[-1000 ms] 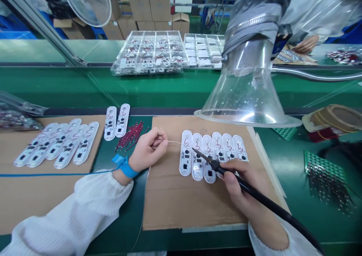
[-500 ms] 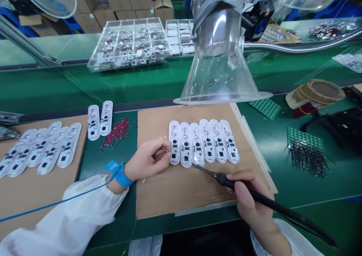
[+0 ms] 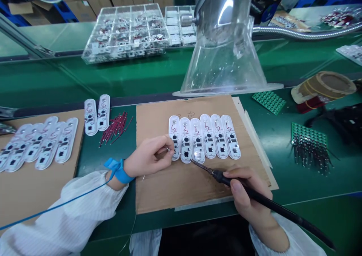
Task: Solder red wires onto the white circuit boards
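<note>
Several white oblong circuit boards [image 3: 205,139] lie in a row on a brown cardboard sheet [image 3: 181,184]. My left hand [image 3: 151,156], with a blue wrist strap [image 3: 118,169], is pinched shut on a thin solder wire [image 3: 167,149] at the lower end of the leftmost boards. My right hand [image 3: 249,197] grips a black soldering iron [image 3: 254,195]; its tip touches the lower end of the second board from the left.
A clear fume hood [image 3: 226,56] hangs just behind the boards. More white boards [image 3: 39,142] lie on cardboard at left, with red wire pieces [image 3: 114,129] beside them. Green pin boards [image 3: 309,142], tape rolls [image 3: 322,88] and clear parts trays [image 3: 127,33] stand around.
The iron tip came down from the upper part of the boards to their lower ends. My left hand shifted right, bringing the solder wire to the boards' lower ends.
</note>
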